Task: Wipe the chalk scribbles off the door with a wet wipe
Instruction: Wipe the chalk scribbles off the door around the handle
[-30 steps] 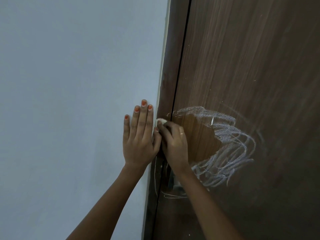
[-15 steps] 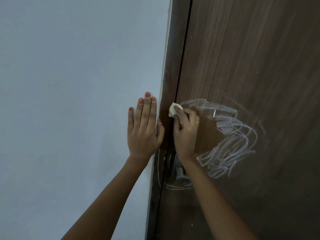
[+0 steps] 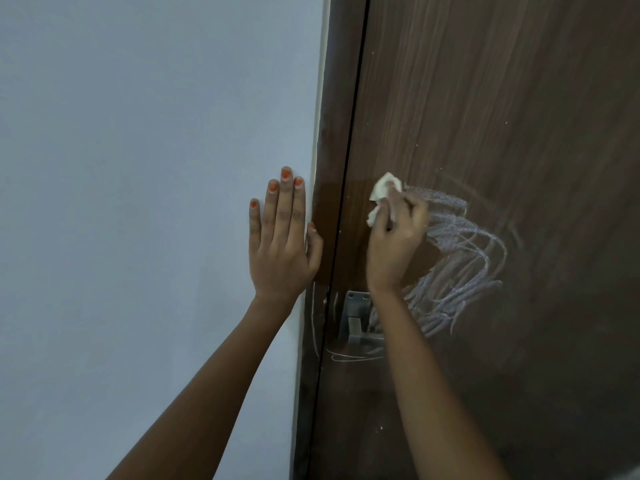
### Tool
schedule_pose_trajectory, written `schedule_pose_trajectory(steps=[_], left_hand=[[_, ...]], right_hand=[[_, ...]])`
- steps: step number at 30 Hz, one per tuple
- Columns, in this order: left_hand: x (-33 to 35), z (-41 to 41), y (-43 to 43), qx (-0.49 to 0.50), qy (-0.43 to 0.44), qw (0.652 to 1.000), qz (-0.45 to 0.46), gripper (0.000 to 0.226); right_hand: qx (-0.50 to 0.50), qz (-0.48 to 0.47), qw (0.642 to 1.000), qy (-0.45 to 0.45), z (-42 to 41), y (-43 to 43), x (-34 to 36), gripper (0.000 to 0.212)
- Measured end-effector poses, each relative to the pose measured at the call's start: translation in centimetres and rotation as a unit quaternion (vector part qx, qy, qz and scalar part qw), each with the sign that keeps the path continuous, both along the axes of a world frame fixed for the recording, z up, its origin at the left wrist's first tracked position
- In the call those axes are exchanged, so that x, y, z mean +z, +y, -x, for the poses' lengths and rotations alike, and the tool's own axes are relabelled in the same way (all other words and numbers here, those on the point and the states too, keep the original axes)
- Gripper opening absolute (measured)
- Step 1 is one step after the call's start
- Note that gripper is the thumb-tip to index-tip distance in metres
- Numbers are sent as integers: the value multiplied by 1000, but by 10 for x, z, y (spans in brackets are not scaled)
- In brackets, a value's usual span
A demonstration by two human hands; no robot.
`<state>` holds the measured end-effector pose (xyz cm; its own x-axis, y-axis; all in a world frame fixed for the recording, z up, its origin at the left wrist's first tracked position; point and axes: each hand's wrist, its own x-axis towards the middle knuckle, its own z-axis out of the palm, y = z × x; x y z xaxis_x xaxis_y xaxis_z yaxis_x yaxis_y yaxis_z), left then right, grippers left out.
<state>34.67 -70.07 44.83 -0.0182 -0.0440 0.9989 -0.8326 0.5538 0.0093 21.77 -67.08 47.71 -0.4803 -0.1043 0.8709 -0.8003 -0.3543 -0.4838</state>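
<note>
My left grip [image 3: 280, 244] lies flat and empty while my right grip [image 3: 394, 244] pinches the crumpled white wet wipe [image 3: 382, 194] on the brown wooden door [image 3: 519, 98]: one patch beside it is clean, most white chalk scribbles [image 3: 464, 271] to its right remain.

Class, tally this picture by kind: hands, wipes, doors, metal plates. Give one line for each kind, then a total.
Hands: 2, the left hand and the right hand
Wipes: 1, a crumpled white wet wipe
Doors: 1, a brown wood-grain door bearing white chalk scribbles
Metal plates: 1, a grey metal plate near the door's edge
Total: 5
</note>
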Motion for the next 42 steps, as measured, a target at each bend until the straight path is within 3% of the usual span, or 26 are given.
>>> schedule_pose_trajectory(steps=[5,9,11,14,17,21,24,27,30,32,34,39,42], left_hand=[[0,0,1,11,-2,1000,-1,56],[1,-1,1,13,-5,1000,-3,56],[2,-1,1,10,-3,1000,-6,56],[1,-1,0,9,1,1000,-7,56],[1,0,0,16,0,1000,0,56],[-1,0,0,15,5,1000,-2,57],[-1,1,0,17,5,1000,-3,57],[0,1,0,21,4,1000,-6,56],[0,0,1,23,3,1000,-6,55],[0,0,2,24,1,1000,-2,55],[1,0,1,24,-2,1000,1,55],[1,1,2,23,1,1000,5,55],[1,2,2,26,1,1000,5,55]], right_hand=[[-38,-109,958,264,-32,-7,-15,36],[-46,-94,956,275,-20,-3,-4,33],[-66,-80,969,223,-3,0,4,27],[-72,-46,996,37,29,13,6,21],[-84,3,989,-124,58,29,-4,20],[-86,37,977,-191,62,34,-10,23],[-74,1,988,-137,42,22,2,25],[-63,-46,997,5,11,9,13,25],[-65,-84,979,174,-13,0,9,29],[-67,-92,971,212,-8,2,5,29],[-92,-81,981,152,13,9,2,25],[-128,-6,978,-166,73,35,0,25],[-118,9,975,-188,77,37,3,27]])
